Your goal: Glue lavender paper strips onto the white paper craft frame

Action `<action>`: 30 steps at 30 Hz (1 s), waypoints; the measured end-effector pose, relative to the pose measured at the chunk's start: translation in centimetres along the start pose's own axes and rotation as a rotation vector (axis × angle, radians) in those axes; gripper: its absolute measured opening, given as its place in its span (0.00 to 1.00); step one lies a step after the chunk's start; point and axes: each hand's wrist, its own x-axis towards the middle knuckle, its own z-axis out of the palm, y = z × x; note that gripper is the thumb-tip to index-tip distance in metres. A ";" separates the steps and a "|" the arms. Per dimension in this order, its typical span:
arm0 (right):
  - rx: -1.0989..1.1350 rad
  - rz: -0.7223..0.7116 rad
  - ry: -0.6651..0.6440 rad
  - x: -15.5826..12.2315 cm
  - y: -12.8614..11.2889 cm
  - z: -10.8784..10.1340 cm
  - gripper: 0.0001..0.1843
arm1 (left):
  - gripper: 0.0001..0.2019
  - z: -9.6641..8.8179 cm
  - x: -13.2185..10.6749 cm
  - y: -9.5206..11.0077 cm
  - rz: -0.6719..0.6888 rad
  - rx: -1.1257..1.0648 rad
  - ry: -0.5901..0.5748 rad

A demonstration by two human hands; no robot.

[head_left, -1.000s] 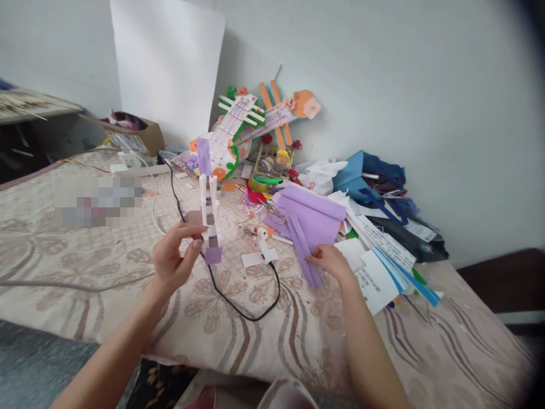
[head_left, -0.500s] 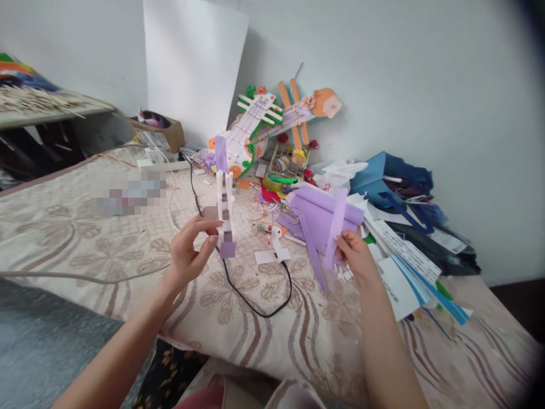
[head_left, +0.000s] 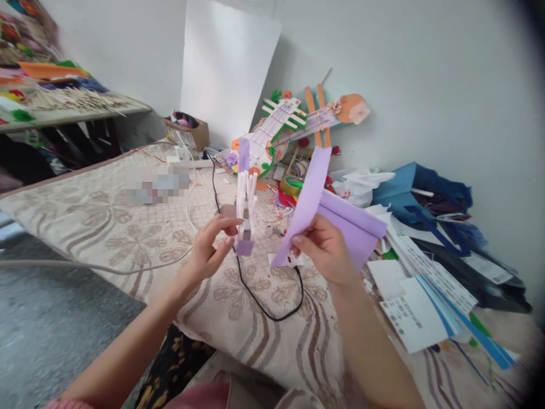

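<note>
My left hand [head_left: 210, 244] has its index finger and thumb closed at the near left side of a narrow craft piece [head_left: 246, 230]. That piece has white stick-like uprights along it and purple paper at both ends. Between the thumb and fingers of my right hand [head_left: 326, 250] is a strip of purple crepe paper [head_left: 309, 196], slanting up and away just right of the craft piece. Behind this hand lies a larger roll of purple crepe paper [head_left: 353, 224]. The strip and hand mostly hide a glue gun, whose black cord [head_left: 266, 315] loops toward me.
Two decorated paper instruments [head_left: 272, 130] lean on the wall beside a white board [head_left: 227, 62]. Cut papers [head_left: 409, 318], a blue bag [head_left: 395, 184] and a tape roll [head_left: 290, 184] crowd the right. A grey cable [head_left: 106, 268] crosses the left side. A cardboard box [head_left: 198, 133] stands behind.
My right hand has moved left with the purple strip, bringing it close to the craft piece. My left hand stays at that piece. The view has turned a little left.
</note>
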 end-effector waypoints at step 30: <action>-0.350 -0.283 0.091 1.6 1.5 4.0 0.05 | 0.12 0.1 -0.1 0.7 -0.017 0.070 -0.004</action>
